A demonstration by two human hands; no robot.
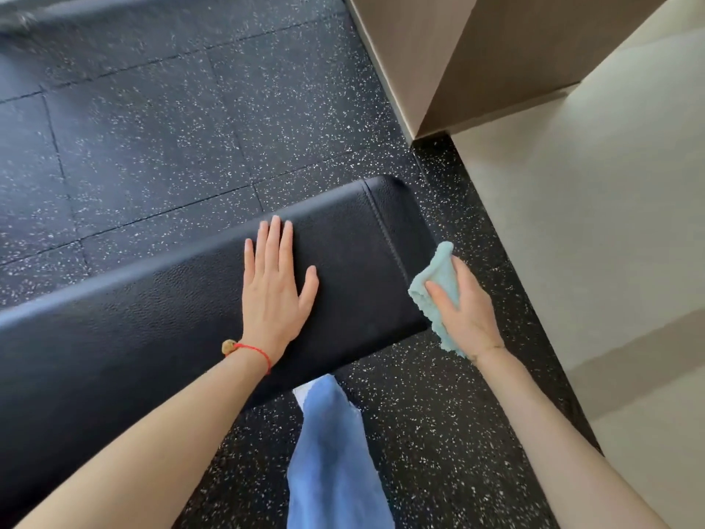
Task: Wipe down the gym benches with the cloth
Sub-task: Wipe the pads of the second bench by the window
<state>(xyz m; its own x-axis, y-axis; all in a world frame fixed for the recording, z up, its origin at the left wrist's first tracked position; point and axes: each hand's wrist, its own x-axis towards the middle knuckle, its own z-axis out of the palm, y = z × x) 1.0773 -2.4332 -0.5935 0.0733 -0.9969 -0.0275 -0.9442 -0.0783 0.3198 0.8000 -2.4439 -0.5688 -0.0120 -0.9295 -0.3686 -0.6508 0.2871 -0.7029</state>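
Your left hand [276, 284] lies flat on top of the black bench [160, 318], fingers straight and together, thumb out to the right; a red string [253, 351] goes round that wrist. Your right hand [465, 307] grips the blue cloth [438, 288] at the right end of the bench, thumb across the cloth; the cloth touches the bench's end edge and hangs down a bit near your wrist. Your leg [335, 452] in blue stands near, on the speckled floor [152, 127]; a tan wall [572, 185] is on the right.
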